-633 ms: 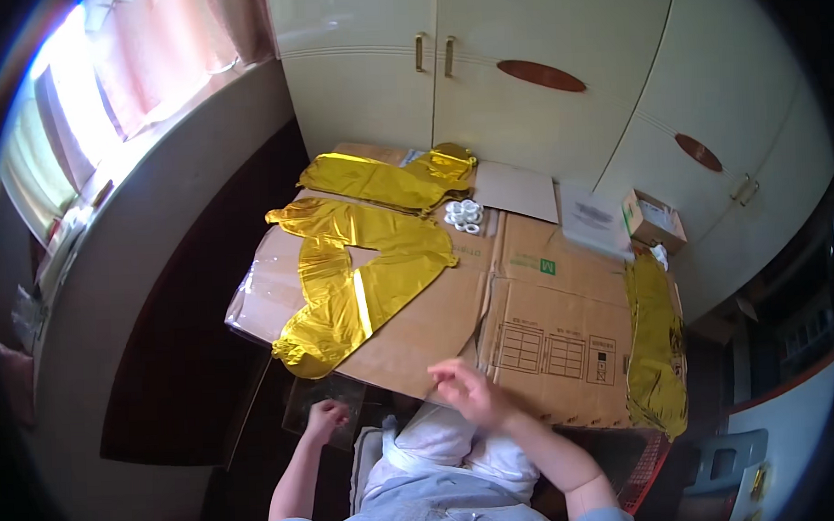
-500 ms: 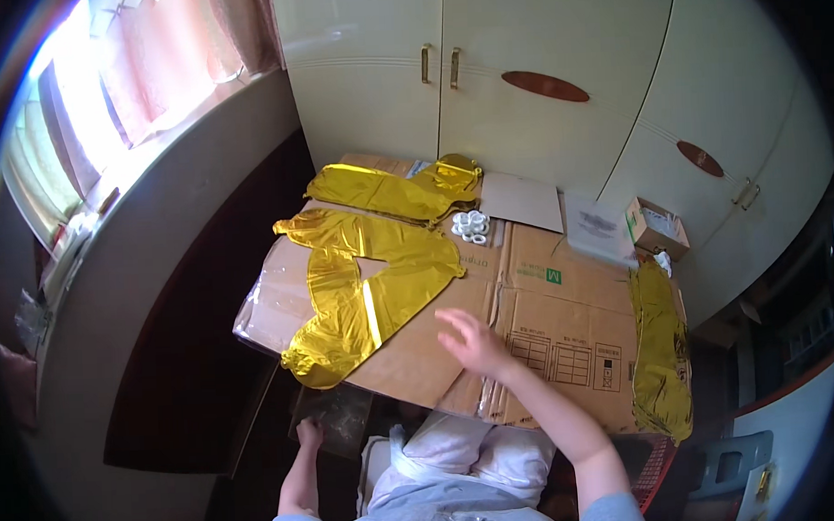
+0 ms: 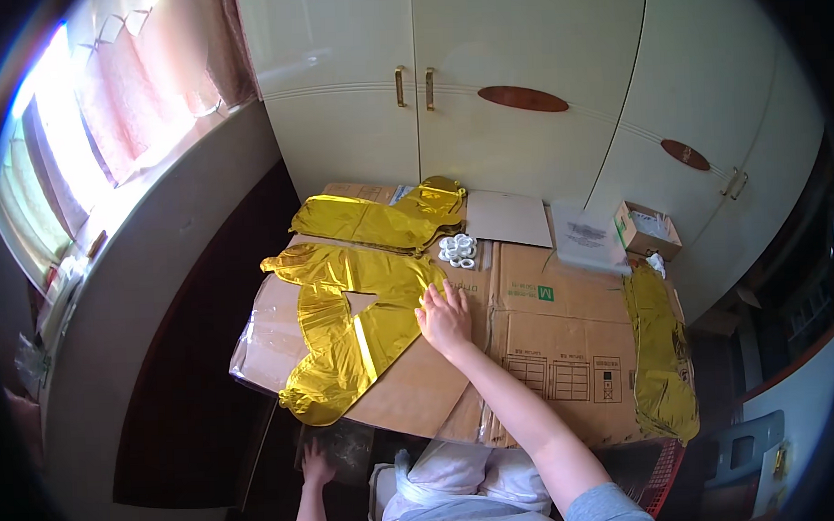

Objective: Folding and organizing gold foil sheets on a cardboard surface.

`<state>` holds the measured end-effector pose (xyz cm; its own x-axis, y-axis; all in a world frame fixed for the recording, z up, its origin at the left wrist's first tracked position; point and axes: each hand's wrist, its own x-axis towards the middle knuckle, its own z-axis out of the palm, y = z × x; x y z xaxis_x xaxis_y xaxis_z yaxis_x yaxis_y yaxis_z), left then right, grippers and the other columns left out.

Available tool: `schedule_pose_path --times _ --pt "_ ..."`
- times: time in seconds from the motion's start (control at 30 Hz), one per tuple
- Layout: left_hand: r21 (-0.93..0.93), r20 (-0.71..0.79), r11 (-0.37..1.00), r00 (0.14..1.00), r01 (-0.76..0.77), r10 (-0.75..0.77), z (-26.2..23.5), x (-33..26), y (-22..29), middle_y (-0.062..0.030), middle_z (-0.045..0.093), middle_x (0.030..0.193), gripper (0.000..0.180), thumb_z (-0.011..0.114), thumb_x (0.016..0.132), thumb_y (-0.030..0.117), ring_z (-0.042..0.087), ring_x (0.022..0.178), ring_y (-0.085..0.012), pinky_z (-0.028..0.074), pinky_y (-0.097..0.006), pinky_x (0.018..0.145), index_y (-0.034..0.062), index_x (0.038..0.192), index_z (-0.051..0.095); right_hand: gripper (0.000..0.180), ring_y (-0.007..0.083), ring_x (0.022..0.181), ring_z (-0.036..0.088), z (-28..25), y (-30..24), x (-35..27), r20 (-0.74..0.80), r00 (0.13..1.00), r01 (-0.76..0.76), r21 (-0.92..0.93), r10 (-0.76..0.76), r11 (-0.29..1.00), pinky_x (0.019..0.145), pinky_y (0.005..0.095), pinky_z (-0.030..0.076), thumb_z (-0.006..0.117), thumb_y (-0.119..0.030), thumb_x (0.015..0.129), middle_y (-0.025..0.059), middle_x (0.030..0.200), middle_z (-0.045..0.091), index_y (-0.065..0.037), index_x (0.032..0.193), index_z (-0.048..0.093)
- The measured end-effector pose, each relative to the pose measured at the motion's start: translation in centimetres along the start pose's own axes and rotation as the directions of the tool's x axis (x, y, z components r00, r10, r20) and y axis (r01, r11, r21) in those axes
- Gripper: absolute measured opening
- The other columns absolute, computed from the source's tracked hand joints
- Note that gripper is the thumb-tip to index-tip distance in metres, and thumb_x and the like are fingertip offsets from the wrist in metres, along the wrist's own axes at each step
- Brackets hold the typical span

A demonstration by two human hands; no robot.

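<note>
A flat gold foil balloon [image 3: 331, 305] with a small cut-out in its middle lies on the left half of the cardboard. My right hand [image 3: 445, 324] reaches over its right corner, fingers spread, at the foil's edge; whether it presses on the foil I cannot tell. Below the table's front edge, my left hand [image 3: 317, 462] has its fingers apart beside a clear plastic bag [image 3: 350, 447] in shadow. Behind the balloon lies more folded gold foil [image 3: 360, 218]. A cluster of small white rings [image 3: 457, 250] sits just beyond my right hand.
Flattened cardboard [image 3: 566, 315] covers the tabletop. At the right edge lies another gold foil piece [image 3: 659, 353]. A small open box [image 3: 647, 229], a clear plastic sheet [image 3: 586, 241] and a grey board [image 3: 507, 219] line the back, before a cream cabinet [image 3: 519, 36].
My right hand has moved forward and left to the balloon's right corner. My left hand has gone from closed to spread fingers. The whole view has shifted slightly.
</note>
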<state>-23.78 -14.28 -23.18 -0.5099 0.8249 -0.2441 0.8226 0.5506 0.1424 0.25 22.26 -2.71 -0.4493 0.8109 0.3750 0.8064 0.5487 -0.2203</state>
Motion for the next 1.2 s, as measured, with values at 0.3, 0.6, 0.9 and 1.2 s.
schedule_pose_path --times 0.3,0.6,0.9,1.2 --pt "-0.76 -0.639 0.556 0.544 -0.336 -0.545 -17.5 2.2 2.7 -0.002 0.056 0.076 0.019 0.059 0.091 0.004 0.051 0.067 -0.0082 0.042 -0.021 0.062 0.0008 0.11 0.061 0.015 0.0204 0.104 0.057 -0.9 -0.8 -0.2 -0.091 0.996 0.026 0.018 -0.024 0.999 0.087 0.0428 0.042 0.066 -0.023 0.085 -0.003 0.099 0.068 -0.011 0.092 0.07" --pt "-0.334 -0.584 0.655 0.694 -0.678 0.42 -27.5 9.2 21.9 -0.0162 0.063 0.117 0.035 0.073 0.08 0.017 0.059 0.11 -0.0334 0.048 -0.04 0.094 0.0049 0.112 0.065 0.041 0.0267 0.121 0.048 -1.0 -0.6 0.1 -0.326 0.938 -0.146 -0.052 0.121 0.988 0.095 0.0487 0.04 0.068 -0.039 0.083 0.0059 0.127 0.059 -0.007 0.109 0.067" --pt "-0.495 -0.525 0.553 0.738 -0.67 0.424 -22.6 18.2 30.5 -0.0216 0.067 0.103 0.035 0.06 0.091 0.026 0.064 0.098 -0.0369 0.05 -0.043 0.085 -0.0006 0.114 0.056 0.016 0.028 0.126 0.047 0.6 0.6 -0.4 -0.181 0.982 -0.053 0.04 0.06 0.998 0.094 0.0466 0.041 0.067 -0.028 0.084 0.0022 0.127 0.062 -0.015 0.092 0.074" --pt "-0.66 -0.474 0.436 0.79 -0.611 0.389 -22.4 18.0 29.6 -0.0192 0.069 0.095 0.039 0.063 0.089 0.03 0.066 0.091 -0.0348 0.05 -0.041 0.082 -0.001 0.111 0.054 0.017 0.0311 0.107 0.063 1.0 -1.7 0.9 -0.193 0.958 0.004 0.747 0.212 0.664 0.089 0.0365 0.051 0.055 -0.008 0.09 0.0134 0.123 0.062 -0.005 0.098 0.07"
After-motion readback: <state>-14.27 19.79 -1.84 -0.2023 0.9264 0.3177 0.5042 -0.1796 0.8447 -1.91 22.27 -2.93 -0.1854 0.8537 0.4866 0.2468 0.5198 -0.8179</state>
